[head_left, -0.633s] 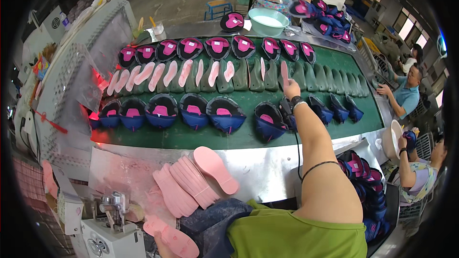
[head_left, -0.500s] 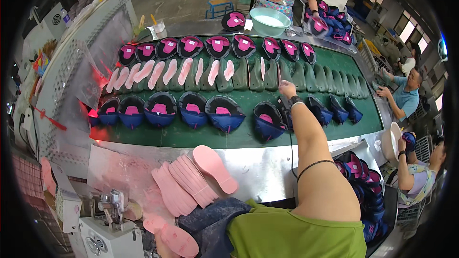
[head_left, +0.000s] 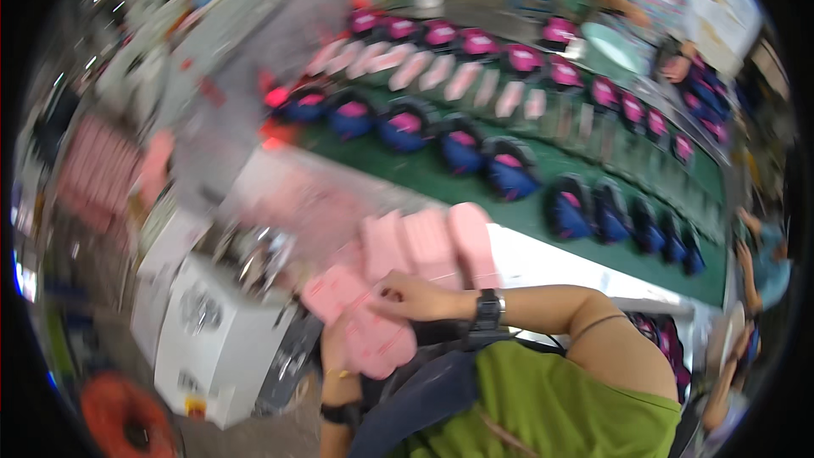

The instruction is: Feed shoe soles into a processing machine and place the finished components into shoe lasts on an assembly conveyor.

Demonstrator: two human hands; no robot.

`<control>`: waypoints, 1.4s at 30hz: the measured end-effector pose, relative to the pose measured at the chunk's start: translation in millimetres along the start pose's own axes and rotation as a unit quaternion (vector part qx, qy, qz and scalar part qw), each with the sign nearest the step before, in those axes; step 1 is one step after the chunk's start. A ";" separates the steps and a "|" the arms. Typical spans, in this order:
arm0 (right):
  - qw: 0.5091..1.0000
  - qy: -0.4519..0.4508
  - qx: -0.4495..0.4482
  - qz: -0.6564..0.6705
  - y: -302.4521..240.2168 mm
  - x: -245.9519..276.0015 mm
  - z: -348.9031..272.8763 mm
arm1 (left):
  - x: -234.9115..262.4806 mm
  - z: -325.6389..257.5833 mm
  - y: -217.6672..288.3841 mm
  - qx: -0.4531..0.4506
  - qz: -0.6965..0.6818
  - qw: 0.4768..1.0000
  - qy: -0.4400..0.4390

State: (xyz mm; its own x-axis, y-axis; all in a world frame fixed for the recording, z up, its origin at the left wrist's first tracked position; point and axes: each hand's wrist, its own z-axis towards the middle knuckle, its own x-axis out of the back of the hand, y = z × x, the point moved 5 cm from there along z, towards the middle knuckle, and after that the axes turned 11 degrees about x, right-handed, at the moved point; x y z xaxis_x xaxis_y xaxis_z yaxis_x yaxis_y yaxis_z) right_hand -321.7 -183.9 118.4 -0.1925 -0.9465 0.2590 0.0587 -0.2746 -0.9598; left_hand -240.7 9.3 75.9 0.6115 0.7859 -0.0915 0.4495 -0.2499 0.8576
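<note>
Low in front of me, my left hand [head_left: 336, 341] grips pink shoe insoles [head_left: 383, 349], at least two of them, fanned out side by side. My right hand [head_left: 417, 297] has come to their upper edge, its fingers curled in a pinch on the pink foam; motion blur hides the exact grip. Just beyond, stacks of pink insoles [head_left: 430, 246] lie on the metal table edge [head_left: 543, 265]. A single insole [head_left: 475, 242] leans at the right of the stacks.
A green belt [head_left: 407, 180] carries rows of blue shoe uppers [head_left: 509, 171], pink pieces [head_left: 462, 81] and dark green shoe lasts [head_left: 623, 140]. A white machine [head_left: 216, 331] stands at my left, an orange round stool [head_left: 127, 420] below it. Co-workers are across the belt and at the right.
My view has swung left. The right hand has drawn back from the row of lasts on the belt to the insoles in my left hand, which have risen into fuller view.
</note>
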 end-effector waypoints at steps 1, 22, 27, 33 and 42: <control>1.000 0.014 -0.005 0.000 8.1 -15.2 2.5 | -15.8 -6.5 12.9 0.135 -0.141 0.980 0.049; 0.964 0.129 0.117 -0.199 20.4 -9.5 169.9 | 2.9 -64.3 -24.2 0.215 -0.249 0.939 -0.103; 0.955 0.128 0.097 -0.249 13.8 -12.3 173.9 | 3.9 -67.9 -21.3 0.202 -0.277 0.927 -0.153; 0.989 0.136 -0.041 -0.039 38.7 -62.7 217.2 | 21.0 -74.2 -20.1 0.181 -0.313 0.926 -0.108; 0.948 0.290 0.052 0.122 69.9 32.0 206.0 | 23.9 -39.9 -33.8 0.165 -0.249 0.949 -0.106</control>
State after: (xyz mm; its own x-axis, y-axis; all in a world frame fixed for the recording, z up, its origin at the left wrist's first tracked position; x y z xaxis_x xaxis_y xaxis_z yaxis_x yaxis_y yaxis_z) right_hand -122.0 -268.4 82.0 -0.6655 -0.7393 -0.1022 0.2612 -0.1025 -0.9598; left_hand -267.2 59.1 65.0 0.3714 0.7308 -0.5727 0.8745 -0.0680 0.4803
